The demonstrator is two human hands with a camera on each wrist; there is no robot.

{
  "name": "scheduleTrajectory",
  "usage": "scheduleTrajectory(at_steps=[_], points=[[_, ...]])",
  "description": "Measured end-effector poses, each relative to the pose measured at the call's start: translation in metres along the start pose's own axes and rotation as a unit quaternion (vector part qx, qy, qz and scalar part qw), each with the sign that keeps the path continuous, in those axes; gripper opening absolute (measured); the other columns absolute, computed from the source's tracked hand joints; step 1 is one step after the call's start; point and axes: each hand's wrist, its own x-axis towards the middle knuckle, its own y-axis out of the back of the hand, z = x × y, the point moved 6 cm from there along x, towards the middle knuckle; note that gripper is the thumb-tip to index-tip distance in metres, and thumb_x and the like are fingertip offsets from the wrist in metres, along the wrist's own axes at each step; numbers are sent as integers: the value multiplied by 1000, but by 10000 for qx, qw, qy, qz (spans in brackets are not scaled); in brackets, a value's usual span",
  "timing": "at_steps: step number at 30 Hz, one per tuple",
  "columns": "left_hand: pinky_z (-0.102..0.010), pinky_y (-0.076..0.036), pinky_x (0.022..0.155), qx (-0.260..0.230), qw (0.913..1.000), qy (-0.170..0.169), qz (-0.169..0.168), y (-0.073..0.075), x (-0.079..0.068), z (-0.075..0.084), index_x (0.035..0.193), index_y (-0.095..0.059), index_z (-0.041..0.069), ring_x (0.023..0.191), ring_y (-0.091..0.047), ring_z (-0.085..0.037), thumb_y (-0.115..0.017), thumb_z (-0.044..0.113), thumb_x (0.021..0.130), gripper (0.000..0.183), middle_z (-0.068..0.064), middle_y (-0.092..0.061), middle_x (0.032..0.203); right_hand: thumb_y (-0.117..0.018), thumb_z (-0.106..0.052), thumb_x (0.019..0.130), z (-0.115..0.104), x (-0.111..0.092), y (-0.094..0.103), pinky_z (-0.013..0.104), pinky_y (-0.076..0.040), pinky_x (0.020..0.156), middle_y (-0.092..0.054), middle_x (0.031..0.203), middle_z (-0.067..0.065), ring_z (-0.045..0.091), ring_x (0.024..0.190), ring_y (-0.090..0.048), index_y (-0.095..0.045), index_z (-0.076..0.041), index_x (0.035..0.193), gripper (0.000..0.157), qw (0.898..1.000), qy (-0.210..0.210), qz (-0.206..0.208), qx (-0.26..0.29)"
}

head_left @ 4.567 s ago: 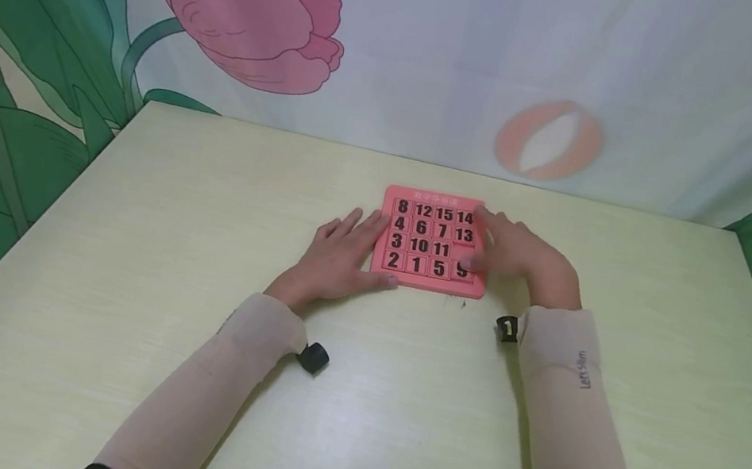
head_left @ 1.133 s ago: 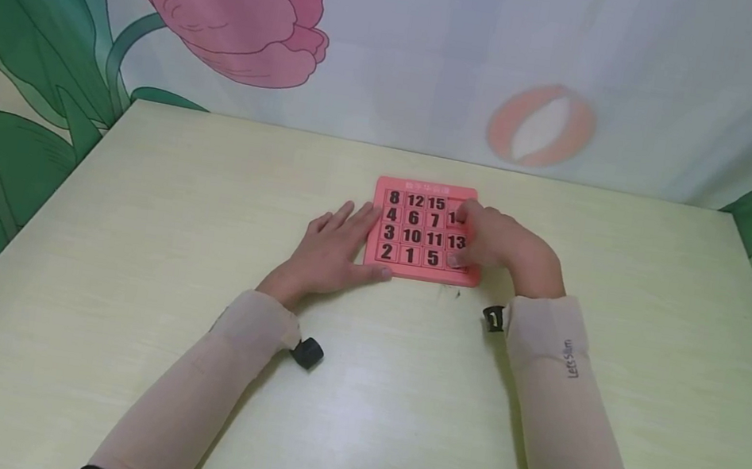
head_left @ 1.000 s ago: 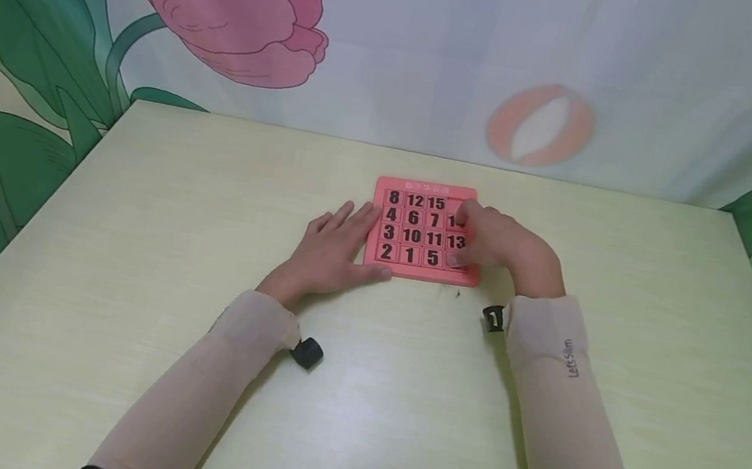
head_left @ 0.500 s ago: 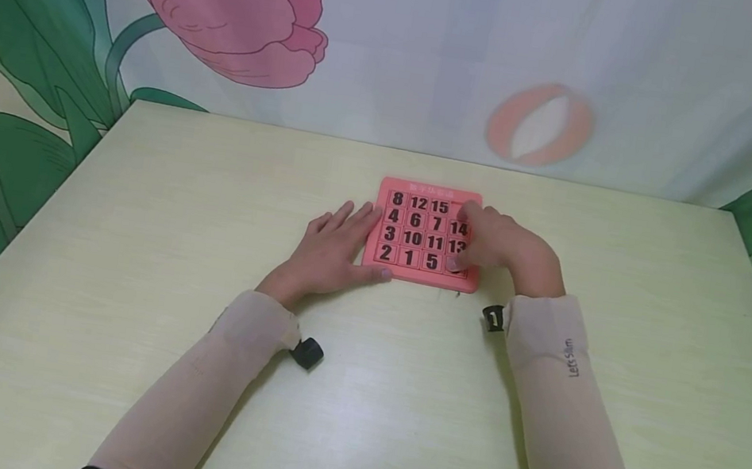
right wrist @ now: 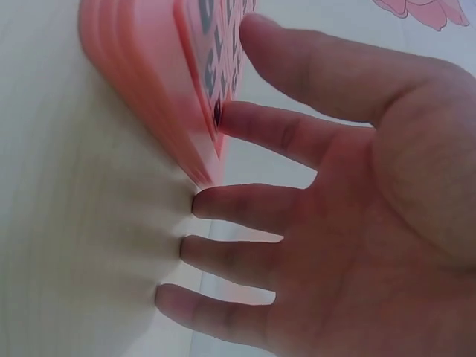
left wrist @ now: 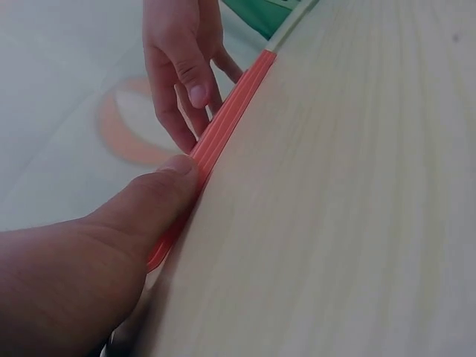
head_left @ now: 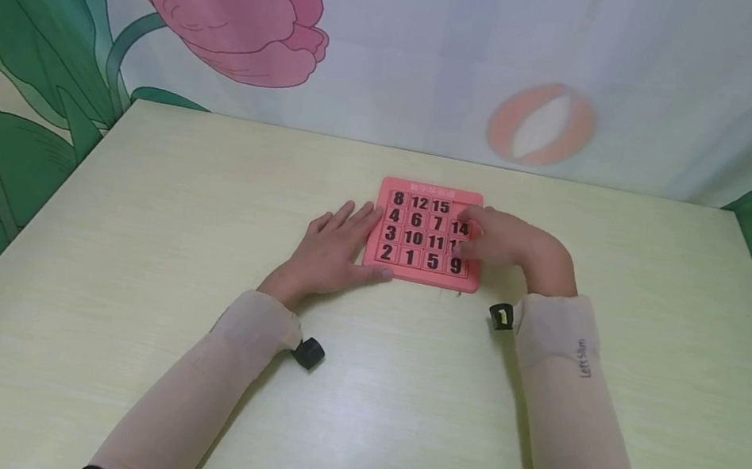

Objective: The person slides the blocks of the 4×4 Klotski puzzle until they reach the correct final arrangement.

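A pink sliding number puzzle [head_left: 424, 231] lies on the table, its tiles in four rows. My left hand [head_left: 324, 253] rests against its left edge with straight fingers, and the thumb [left wrist: 160, 190] presses on the front edge. At the right side, my right hand [head_left: 515, 246] reaches over the tiles. Its index fingertip [right wrist: 238, 117] touches the top right corner of the tile field, just above tile 14 [head_left: 459, 229]. The right thumb [right wrist: 297, 63] hovers over tile 13, partly hiding it. Tile 9 [head_left: 456, 265] shows fully in the front right corner. The other right fingers are spread past the edge.
The pale wooden table [head_left: 350, 415] stretches around the puzzle. Behind it hangs a curtain [head_left: 417, 48] printed with flowers and leaves. A black band with a small camera [head_left: 309, 353] sits at the left wrist, another [head_left: 501, 316] at the right.
Tiles 14 and 13 have each slid one row toward the person, opening a gap at top right. Lately the right hand shifted right and its thumb came off tile 9. The puzzle turned slightly.
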Motion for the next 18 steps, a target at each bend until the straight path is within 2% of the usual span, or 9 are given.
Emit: scheduleTrajectory(at_steps=[4,6,9,12,16,18], points=[[-47,0,121,12,10000,-14,3,1,0,0,164,-11,18,154,5,-24,-57,69,91,100,-1,-7,169,-54,-16,100,-3,1,2,55,-39,106,-55,137,18,33,115,-50,-48,-1,145,48,9998,18,205,-71],[-47,0,121,24,10000,-34,14,1,0,0,164,-11,18,154,5,-25,-56,69,91,100,-2,-7,169,-53,-16,101,-5,3,2,52,-42,101,-59,130,18,33,109,-52,-50,-1,141,43,9994,-53,323,-98],[-47,0,121,61,10000,-47,23,1,0,0,164,-10,18,154,5,-25,-55,70,91,100,-1,-7,169,-53,-21,103,-6,6,2,50,-44,96,-58,124,20,33,107,-52,-48,-1,138,41,9987,-153,486,-95],[-47,0,121,94,9999,-40,20,1,1,0,164,-9,18,154,5,-25,-54,71,91,100,0,-7,169,-50,-33,105,-7,11,-3,59,-37,103,-45,140,25,40,122,-46,-40,-7,149,52,9980,-211,577,-166],[-46,1,121,44,10000,-15,-2,0,1,0,164,-10,19,154,6,-23,-53,72,91,100,0,-7,169,-45,-44,106,-9,17,-11,74,-19,109,-11,162,29,50,144,-20,-28,-22,162,62,9975,-296,537,-363],[-46,1,121,32,10000,-1,-14,-1,1,0,164,-10,19,154,6,-23,-53,72,91,100,1,-7,169,-46,-46,105,-11,18,-13,75,-15,109,-3,164,30,52,146,-12,-28,-25,162,63,9974,-315,472,-448]])
